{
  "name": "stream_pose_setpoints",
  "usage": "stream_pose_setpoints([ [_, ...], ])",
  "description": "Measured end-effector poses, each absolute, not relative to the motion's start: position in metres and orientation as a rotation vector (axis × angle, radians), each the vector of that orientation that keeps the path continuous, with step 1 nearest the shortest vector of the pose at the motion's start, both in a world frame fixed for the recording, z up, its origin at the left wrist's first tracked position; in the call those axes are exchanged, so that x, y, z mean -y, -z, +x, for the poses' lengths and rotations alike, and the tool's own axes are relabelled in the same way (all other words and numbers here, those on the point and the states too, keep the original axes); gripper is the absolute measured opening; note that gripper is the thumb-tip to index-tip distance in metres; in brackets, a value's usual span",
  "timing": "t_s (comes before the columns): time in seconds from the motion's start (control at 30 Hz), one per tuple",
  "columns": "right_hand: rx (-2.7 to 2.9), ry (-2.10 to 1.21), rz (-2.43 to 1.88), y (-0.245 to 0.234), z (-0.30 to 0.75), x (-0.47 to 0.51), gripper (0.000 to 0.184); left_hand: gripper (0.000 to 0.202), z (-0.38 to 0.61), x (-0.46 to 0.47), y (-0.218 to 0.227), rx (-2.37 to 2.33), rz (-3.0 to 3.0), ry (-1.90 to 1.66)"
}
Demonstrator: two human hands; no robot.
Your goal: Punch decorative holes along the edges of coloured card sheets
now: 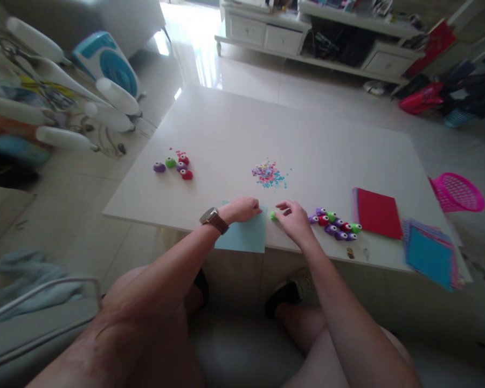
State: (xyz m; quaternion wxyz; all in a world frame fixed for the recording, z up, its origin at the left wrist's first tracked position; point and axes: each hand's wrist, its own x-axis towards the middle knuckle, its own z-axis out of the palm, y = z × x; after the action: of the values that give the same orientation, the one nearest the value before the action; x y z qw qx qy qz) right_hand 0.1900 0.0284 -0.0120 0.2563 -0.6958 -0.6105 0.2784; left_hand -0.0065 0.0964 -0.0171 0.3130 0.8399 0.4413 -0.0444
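Note:
A light blue sheet of paper (242,238) lies at the near edge of the white table, partly overhanging it. My left hand (244,209), with a watch on the wrist, is closed at the sheet's far edge, its fingertips mostly hidden. Just right of the sheet, my right hand (294,218) has its thumb and fingers around a small green craft punch (274,215). More punches in purple, red and green (339,229) stand clustered to the right of that hand. Beyond both hands is a pile of tiny coloured paper cut-outs (268,173).
Several more punches (181,166) stand at the left with red cut-outs behind them. A red paper stack (378,213) and blue-topped sheets (430,256) lie at the right. Two small items (350,253) are near the front edge. A pink basket (458,192) stands past the table.

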Motion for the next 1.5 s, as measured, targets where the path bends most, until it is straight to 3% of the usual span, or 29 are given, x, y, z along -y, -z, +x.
stream_pose_setpoints([
  [0.13, 1.900, -0.639, -1.827, 0.013, 0.190, -0.024, 0.027, 0.027, -0.005, -0.093, 0.017, -1.185, 2.253, 0.113],
  [0.33, 1.992, -0.564, -1.880, 0.010, 0.196, -0.024, 0.023, 0.018, -0.009, -0.091, 0.016, -1.160, 2.259, 0.096],
  [0.57, 2.077, -0.541, -2.047, -0.003, 0.206, -0.021, 0.022, 0.022, -0.015, -0.088, 0.019, -1.128, 2.322, 0.070],
  [0.9, 1.880, -0.847, -2.017, -0.003, 0.191, -0.024, 0.029, 0.021, -0.017, -0.096, 0.023, -1.084, 2.243, 0.043],
  [1.1, 1.835, -0.713, -1.928, 0.001, 0.196, -0.027, 0.055, 0.020, -0.017, -0.098, 0.019, -1.078, 2.220, 0.072],
  [1.37, 2.012, -0.521, -1.951, -0.007, 0.201, -0.023, 0.025, 0.022, -0.018, -0.095, 0.022, -1.072, 2.229, 0.012],
  [1.5, 2.072, -0.580, -1.952, -0.006, 0.203, -0.019, 0.021, 0.022, -0.020, -0.094, 0.023, -1.071, 2.210, -0.033],
])
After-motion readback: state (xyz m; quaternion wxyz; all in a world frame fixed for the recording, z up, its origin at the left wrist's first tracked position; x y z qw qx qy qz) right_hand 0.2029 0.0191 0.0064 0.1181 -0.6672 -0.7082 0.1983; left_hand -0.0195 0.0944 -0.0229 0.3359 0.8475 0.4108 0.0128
